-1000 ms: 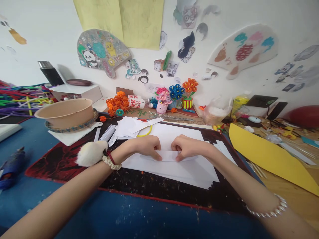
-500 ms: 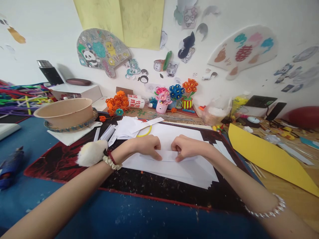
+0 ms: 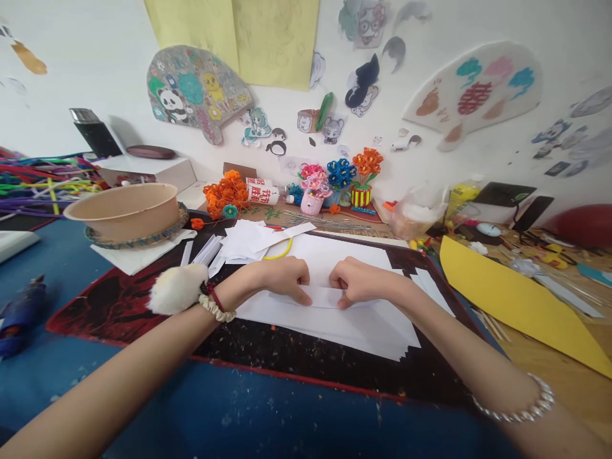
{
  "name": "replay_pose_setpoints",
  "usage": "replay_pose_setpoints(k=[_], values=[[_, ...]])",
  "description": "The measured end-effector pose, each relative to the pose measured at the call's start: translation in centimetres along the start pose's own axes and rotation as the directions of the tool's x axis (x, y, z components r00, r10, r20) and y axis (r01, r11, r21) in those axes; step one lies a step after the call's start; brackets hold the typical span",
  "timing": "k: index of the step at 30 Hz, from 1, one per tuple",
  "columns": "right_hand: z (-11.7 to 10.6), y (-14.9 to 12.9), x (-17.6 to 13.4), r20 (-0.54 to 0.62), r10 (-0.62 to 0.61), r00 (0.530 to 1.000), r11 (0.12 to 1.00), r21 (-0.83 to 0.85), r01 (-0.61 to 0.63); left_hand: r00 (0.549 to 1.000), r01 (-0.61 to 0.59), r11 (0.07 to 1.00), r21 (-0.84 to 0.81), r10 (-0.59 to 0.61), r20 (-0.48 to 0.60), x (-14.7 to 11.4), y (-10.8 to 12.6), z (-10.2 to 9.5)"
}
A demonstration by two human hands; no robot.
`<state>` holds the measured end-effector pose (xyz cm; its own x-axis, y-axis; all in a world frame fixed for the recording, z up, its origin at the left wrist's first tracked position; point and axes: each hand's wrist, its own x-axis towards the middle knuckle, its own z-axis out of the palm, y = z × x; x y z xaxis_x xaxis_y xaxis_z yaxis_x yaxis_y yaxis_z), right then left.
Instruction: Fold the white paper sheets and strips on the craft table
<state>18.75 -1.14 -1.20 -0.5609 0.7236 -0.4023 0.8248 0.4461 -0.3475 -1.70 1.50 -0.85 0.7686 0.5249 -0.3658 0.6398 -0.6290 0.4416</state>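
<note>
White paper (image 3: pixel 329 319), folded, flat

Left hand (image 3: pixel 282 279), right hand (image 3: pixel 358 280) — pinching white paper strip (image 3: pixel 321 297).

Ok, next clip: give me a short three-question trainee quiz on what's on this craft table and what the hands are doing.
1. True or false: both hands press on the folded white paper.
2. Multiple choice: where does the tan bowl sit relative to the left hand? A) to its left and farther back B) right beside the right hand C) on the yellow sheet
3. Short answer: what colour is the mat under the paper?

Key: 1 true, with the fingers of both curled down on the fold. 2 A. 3 Black with red pattern and edge.
</note>
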Motion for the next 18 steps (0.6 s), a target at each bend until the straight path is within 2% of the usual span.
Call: replay_pose_setpoints(k=[10, 18], values=[[0.20, 0.03, 0.05, 0.001, 0.030, 1.000, 1.000, -0.006, -0.030, 1.000, 0.011, 1.000, 0.029, -0.011, 0.006, -0.03, -0.03, -0.11], [0.19, -0.10, -0.03, 0.019, 0.061, 0.998, 0.998, -0.011, -0.060, 1.000, -0.030, 0.999, 0.011, 0.030, 0.008, 0.08, -0.23, 0.07]])
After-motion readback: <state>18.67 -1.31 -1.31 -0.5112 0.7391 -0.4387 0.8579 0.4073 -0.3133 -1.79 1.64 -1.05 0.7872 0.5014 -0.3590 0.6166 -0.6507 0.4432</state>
